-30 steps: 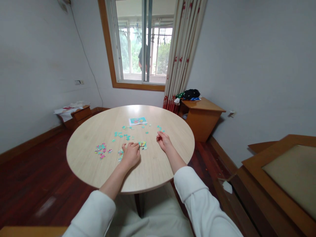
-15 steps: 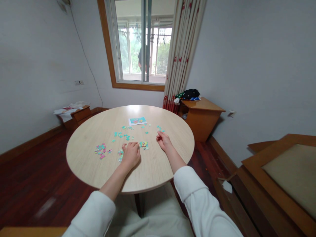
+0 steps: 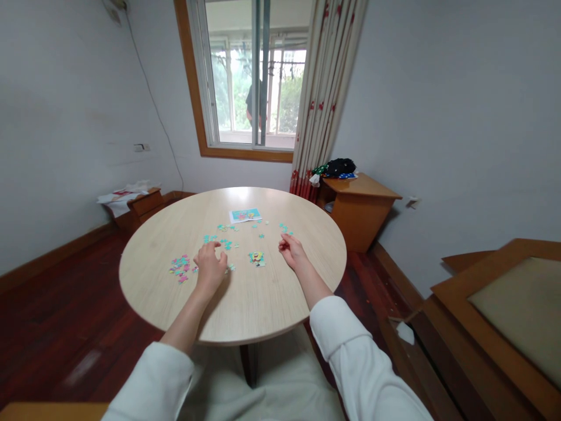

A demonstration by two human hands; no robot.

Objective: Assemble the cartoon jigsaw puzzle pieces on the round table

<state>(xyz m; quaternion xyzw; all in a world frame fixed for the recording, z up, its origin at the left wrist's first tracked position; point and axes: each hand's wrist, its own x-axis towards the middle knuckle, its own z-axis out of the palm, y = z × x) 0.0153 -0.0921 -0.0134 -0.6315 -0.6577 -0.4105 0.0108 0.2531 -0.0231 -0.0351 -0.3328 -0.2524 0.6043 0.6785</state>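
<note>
My left hand [image 3: 211, 266] hovers over the table's left-middle part, its fingers curved and apart, with nothing visible in them. Under and beside it lie some loose puzzle pieces [image 3: 231, 267], partly hidden by the hand. Left of it is a cluster of pink and teal puzzle pieces [image 3: 179, 266]. A small joined puzzle section [image 3: 256, 258] with a yellow cartoon figure lies between my hands. My right hand [image 3: 291, 250] rests to the right of that section, fingers curled together; whether they hold anything is hidden. Teal puzzle pieces [image 3: 225, 244] are scattered beyond the left hand.
A printed picture sheet [image 3: 245, 216] lies towards the far side of the round table [image 3: 298, 298]. More teal pieces [image 3: 284, 227] sit beyond my right hand. A wooden cabinet [image 3: 366, 210] with cloths stands behind at right, a low stand [image 3: 144, 203] at left.
My left hand has moved left, away from the joined puzzle section, towards the pink and teal cluster. The right hand has stayed in place.
</note>
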